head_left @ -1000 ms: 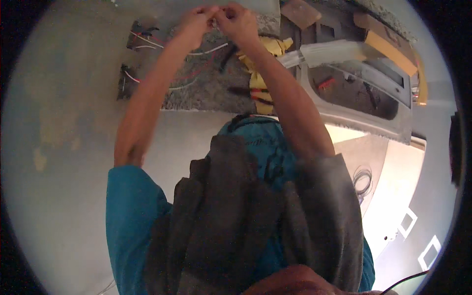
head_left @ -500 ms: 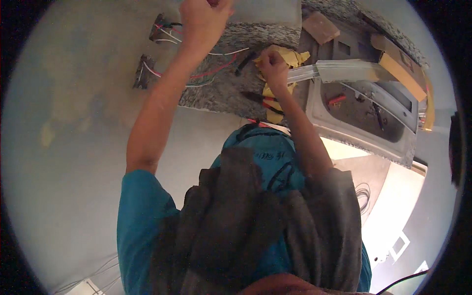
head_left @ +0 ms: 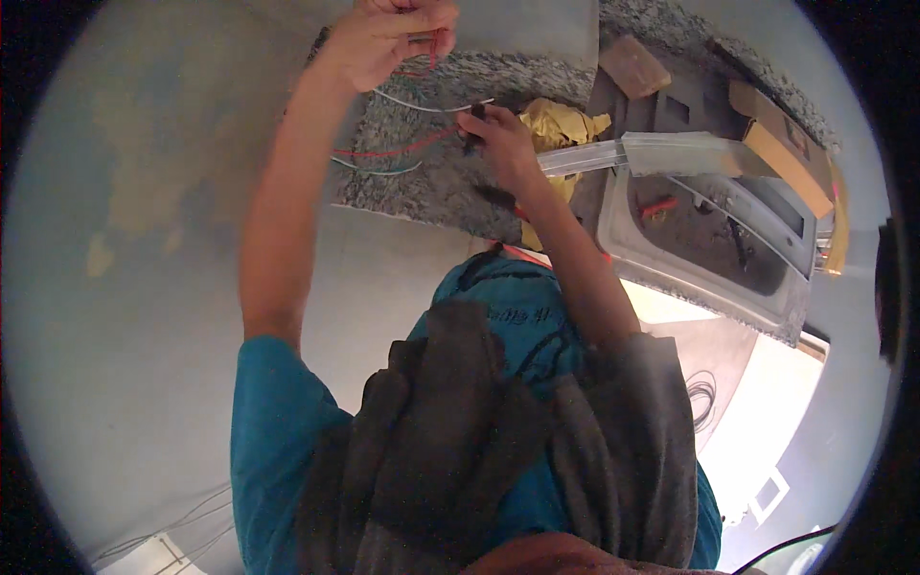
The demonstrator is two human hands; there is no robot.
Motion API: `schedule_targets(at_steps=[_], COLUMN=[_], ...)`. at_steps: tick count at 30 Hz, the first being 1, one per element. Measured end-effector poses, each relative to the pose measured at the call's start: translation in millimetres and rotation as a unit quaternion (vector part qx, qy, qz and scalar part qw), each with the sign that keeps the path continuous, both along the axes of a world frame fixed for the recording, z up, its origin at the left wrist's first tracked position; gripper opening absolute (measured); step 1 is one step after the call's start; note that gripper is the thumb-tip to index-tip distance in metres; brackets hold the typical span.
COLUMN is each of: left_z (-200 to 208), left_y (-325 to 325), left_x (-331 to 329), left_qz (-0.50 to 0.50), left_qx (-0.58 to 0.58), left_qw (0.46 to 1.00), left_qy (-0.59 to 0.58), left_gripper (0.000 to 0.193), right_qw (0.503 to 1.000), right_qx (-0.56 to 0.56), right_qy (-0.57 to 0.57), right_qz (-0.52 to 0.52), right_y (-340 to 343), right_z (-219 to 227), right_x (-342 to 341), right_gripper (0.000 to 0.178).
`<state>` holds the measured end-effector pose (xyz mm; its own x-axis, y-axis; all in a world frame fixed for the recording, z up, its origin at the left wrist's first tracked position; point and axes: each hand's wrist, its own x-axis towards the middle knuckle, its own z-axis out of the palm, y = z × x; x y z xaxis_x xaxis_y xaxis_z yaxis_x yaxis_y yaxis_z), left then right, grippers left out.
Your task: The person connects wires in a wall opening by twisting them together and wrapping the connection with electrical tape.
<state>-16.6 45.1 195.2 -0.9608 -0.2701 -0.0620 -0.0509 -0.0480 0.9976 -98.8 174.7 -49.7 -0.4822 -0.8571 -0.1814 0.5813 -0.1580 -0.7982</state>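
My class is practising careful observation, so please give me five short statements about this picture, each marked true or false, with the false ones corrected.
1. The right hand touches a black object. True.
2. The left hand is lower in the picture than the right. False: it is higher.
3. A red wire crosses the speckled slab. True.
4. The crumpled material beside the right hand is blue. False: the crumpled material is yellow.
5. Both forearms are bare. True.
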Motion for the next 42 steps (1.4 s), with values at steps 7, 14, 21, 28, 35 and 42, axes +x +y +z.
schedule_targets(at_steps=[7,14,21,28,35,42], left_z=[-33.0,-47.6,-41.7,-68.8,-69.5,-72.4], left_y=[28.2,29.7,68.7,74.0,90.2,101.4], left_x=[-25.7,-22.9,36.3,53.7,61.4,61.0], left_qz=[0.176,0.117,0.088,0.172,0.267,0.286], left_qx=[-0.231,-0.458,-0.333,-0.307,-0.234,-0.297], left_qw=[0.957,0.881,0.935,0.934,0.935,0.911], left_qy=[-0.003,-0.024,-0.089,-0.057,-0.017,-0.016], left_gripper=[0.016,0.03,0.037,0.033,0.023,0.025], right_qw=[0.99,0.974,0.955,0.956,0.948,0.895], right_qx=[0.029,-0.011,-0.082,-0.09,-0.089,-0.101], right_qy=[0.039,0.117,0.233,0.271,0.3,0.41], right_qz=[-0.13,-0.192,-0.166,-0.069,0.059,0.146], right_y=[33.1,54.9,42.6,49.4,77.2,89.8], right_z=[13.5,83.8,95.0,126.2,127.3,149.4], right_x=[18.7,24.0,2.7,-7.3,-33.9,-43.9], right_gripper=[0.048,0.048,0.044,0.043,0.042,0.069])
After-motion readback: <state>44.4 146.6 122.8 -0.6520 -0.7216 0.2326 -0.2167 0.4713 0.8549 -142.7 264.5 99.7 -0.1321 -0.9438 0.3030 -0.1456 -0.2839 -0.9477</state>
